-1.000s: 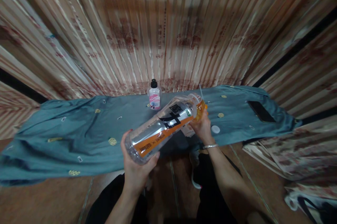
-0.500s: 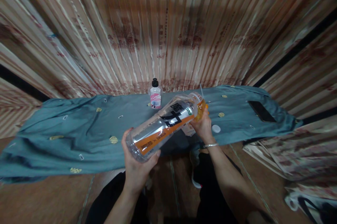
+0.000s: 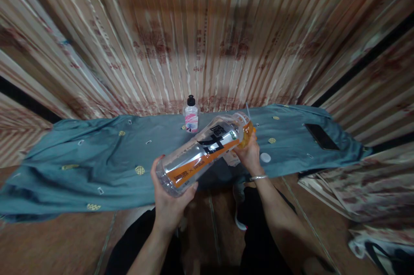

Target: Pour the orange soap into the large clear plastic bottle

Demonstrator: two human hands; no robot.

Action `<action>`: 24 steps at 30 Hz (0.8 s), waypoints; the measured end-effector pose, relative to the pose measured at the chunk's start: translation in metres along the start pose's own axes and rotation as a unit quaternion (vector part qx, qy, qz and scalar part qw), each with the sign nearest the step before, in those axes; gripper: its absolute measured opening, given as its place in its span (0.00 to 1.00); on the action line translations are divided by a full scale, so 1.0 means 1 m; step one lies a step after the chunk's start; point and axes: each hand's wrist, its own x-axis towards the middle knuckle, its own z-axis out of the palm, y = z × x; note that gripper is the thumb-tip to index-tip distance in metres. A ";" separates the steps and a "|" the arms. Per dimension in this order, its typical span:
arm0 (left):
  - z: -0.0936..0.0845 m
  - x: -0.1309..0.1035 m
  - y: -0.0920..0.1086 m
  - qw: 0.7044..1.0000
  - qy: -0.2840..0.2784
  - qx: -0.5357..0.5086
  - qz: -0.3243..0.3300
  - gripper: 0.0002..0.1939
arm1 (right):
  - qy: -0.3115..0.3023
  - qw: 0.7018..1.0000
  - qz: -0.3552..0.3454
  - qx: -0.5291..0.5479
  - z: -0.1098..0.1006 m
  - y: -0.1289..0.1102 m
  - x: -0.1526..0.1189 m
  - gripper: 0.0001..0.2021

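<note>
A big clear plastic bottle (image 3: 197,154) with an orange, white and black label lies slantwise in the air above the cloth, its neck to the upper right. My left hand (image 3: 171,197) is wrapped round its base. At the mouth end, my right hand (image 3: 249,152) grips a small see-through container (image 3: 247,130) of yellow-orange contents, its rim against or very near the bottle's mouth. Fingers partly hide that container, so its exact kind is unclear. Just beyond the bottle stands a small clear squeeze bottle (image 3: 191,115) with a black cap and pink label.
A blue-green patterned cloth (image 3: 106,154) covers the long narrow table. On it lie a round white cap (image 3: 265,157), a dark phone (image 3: 321,136) at the right, and a pale packet (image 3: 231,158) partly under the bottle. A thin straw-like stick (image 3: 248,110) shows behind the container. Curtains surround the table.
The large bottle has rolled slightly about its length, its label turning a little in my left hand's grip. Both hands stay almost in place.
</note>
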 end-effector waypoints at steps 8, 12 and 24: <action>-0.006 0.003 -0.005 1.000 -0.018 0.014 0.001 0.48 | -0.016 1.000 0.022 0.013 -0.004 -0.007 -0.001 0.45; -0.007 0.003 -0.005 1.000 -0.010 0.014 0.003 0.48 | -0.021 0.999 0.028 0.010 -0.005 -0.008 0.000 0.45; -0.005 0.003 -0.003 1.000 -0.008 0.007 0.011 0.47 | -0.012 1.000 0.023 0.001 -0.005 -0.010 -0.002 0.45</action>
